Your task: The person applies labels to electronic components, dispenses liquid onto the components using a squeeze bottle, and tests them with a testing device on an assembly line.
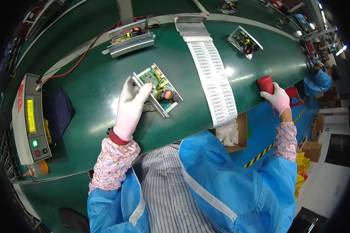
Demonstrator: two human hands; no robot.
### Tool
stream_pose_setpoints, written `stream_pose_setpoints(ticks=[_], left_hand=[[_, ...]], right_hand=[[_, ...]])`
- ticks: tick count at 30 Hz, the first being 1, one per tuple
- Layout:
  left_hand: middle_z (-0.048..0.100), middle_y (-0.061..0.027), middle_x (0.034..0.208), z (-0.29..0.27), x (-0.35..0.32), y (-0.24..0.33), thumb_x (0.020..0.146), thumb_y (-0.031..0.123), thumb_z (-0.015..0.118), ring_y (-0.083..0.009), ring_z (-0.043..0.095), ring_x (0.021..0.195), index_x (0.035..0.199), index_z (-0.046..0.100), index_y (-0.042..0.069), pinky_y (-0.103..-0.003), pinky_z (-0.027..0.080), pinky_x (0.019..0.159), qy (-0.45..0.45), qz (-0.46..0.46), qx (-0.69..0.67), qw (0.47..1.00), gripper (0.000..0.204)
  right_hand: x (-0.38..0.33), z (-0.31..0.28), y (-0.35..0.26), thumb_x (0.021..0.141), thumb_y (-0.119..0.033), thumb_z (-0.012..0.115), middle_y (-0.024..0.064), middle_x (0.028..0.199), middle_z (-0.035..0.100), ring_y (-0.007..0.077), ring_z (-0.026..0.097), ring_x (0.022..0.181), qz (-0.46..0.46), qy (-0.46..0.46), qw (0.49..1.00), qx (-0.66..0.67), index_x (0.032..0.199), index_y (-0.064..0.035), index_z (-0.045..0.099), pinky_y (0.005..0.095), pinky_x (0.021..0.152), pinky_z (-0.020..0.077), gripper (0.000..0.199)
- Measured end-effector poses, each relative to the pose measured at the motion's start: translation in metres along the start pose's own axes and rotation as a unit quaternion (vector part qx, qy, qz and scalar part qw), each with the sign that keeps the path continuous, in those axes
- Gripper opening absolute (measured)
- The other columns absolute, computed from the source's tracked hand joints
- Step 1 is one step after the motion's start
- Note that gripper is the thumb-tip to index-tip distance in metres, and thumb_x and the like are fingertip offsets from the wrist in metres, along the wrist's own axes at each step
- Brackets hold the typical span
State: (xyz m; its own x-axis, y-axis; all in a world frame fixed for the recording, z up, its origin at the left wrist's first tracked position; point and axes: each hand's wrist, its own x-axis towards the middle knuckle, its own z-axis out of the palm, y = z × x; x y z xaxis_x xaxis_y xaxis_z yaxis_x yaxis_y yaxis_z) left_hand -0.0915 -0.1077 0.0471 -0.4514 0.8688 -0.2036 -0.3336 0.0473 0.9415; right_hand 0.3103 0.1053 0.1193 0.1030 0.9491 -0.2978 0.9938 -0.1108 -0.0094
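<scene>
- A person in a blue smock and flowered sleeve covers works at a green belt (105, 89), seen from above.
- The left hand (130, 106), in a white glove, lies flat and spread on the near-left edge of a circuit board (158, 88); it presses down on the board and grips nothing.
- The board sits in the middle of the belt, tilted, on a metal bracket, with a round red part near its right corner.
- The right hand (278, 99), also gloved, is stretched far to the right and is closed around a red handheld tool (265, 84) at the belt's edge.
- Doing this well seems to call for keeping the left palm firm so the board does not slide, with fingers kept off the small parts.
- A long white strip of labels (214, 81) runs across the belt between the board and the tool, touching neither.
- Further back lie a second board (129, 37) with red wires and a third board (245, 40).
- At the left stands a grey meter box (29, 120) with a yellow screen, and an orange squeeze bottle (39, 169) just below it.
- A cardboard box (235, 134) sits under the belt edge.
- The floor is blue with a yellow-black stripe; another worker (319, 81) in blue is at the far right.
</scene>
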Motion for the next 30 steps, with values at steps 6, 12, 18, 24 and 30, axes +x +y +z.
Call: stream_pose_setpoints(ticks=[6,12,18,24,30], left_hand=[[0.066,-0.0138,0.104,-0.030,0.010,0.041,0.098,0.035,0.066,-0.0162,0.066,0.077,0.131,0.058,-0.002,-0.029,0.055,0.068,-0.034,-0.081,0.355,0.931,0.051],[0.069,-0.0102,0.113,-0.032,0.084,0.062,0.088,0.033,0.074,-0.0234,0.067,0.097,0.126,0.067,0.005,-0.032,0.054,0.085,0.128,0.312,0.587,0.736,0.047],[0.070,-0.0090,0.116,-0.011,0.164,0.050,0.083,0.033,0.075,-0.0305,0.065,0.107,0.113,0.067,0.011,-0.045,0.044,0.100,0.064,0.365,0.684,0.628,0.038],[0.069,-0.0116,0.118,0.004,0.164,0.069,0.078,0.026,0.078,-0.0348,0.064,0.107,0.124,0.064,0.009,-0.044,0.048,0.098,0.012,0.229,0.748,0.623,0.051],[0.068,-0.0133,0.110,-0.023,0.142,0.071,0.075,0.020,0.080,-0.0356,0.064,0.100,0.121,0.062,0.007,-0.044,0.049,0.093,0.107,0.298,0.680,0.661,0.051]], right_hand=[[-0.016,0.013,-0.071,0.086,-0.029,0.079,0.0107,0.097,0.075,0.0185,0.065,0.081,-0.269,0.282,0.915,0.102,0.134,-0.0024,0.063,0.0264,0.079,0.0515,0.057],[-0.041,0.039,-0.264,0.091,-0.021,0.071,0.0064,0.095,0.077,0.0131,0.063,0.077,-0.459,0.103,0.792,0.389,0.106,0.0015,0.076,0.0249,0.073,0.0489,0.027],[0.014,0.048,-0.361,0.089,-0.032,0.068,0.0102,0.095,0.076,0.0245,0.066,0.078,-0.419,0.049,0.858,0.294,0.098,-0.0027,0.077,0.0346,0.073,0.0512,0.032],[-0.009,0.065,-0.367,0.093,-0.024,0.065,0.0087,0.086,0.074,0.0169,0.061,0.071,-0.454,0.314,0.811,0.192,0.095,0.0003,0.075,0.0295,0.069,0.0480,0.027],[0.004,0.091,-0.328,0.091,-0.016,0.071,0.0032,0.082,0.072,0.0115,0.055,0.066,-0.417,0.188,0.778,0.430,0.098,0.0007,0.075,0.0245,0.064,0.0440,0.018]])
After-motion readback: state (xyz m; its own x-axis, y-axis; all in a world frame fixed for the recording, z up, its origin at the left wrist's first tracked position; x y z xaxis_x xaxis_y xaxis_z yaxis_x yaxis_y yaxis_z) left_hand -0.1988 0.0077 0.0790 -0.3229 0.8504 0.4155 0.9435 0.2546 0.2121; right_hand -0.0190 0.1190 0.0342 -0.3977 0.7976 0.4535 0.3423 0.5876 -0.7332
